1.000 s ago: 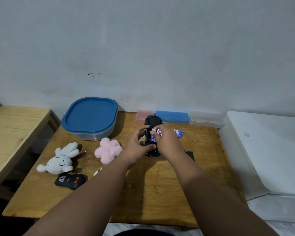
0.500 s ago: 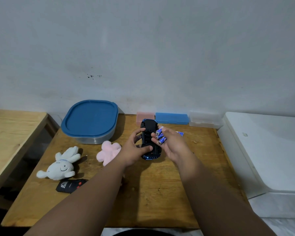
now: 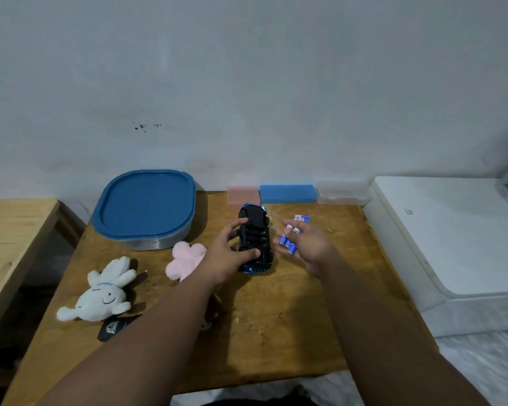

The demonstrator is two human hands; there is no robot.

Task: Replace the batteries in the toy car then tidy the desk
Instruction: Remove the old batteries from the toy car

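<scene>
The fingers of my left hand are curled onto the toy car, forefinger hooked over its far left side and thumb pressed across its near end. The car lies upside down on the wooden worktop, its black underside up, a blue edge showing at both ends, nose pointing toward the wall. Just right of it, not touching, my right hand is turned palm inward, its fingers loosely curled around a small cluster of blue batteries. Beyond that hand a blue and white battery wrapper lies on the wood. Along the back edge, against the wall, stand a pink box, a blue box and a clear box in a row. At back left sits a container with a blue lid. Nearer me on the left are a pink plush, a white plush with a drawn smile, and a black remote partly hidden by my forearm. A second wooden table stands to the left, and a white appliance to the right. The wall is pale grey, with a few dark specks.
</scene>
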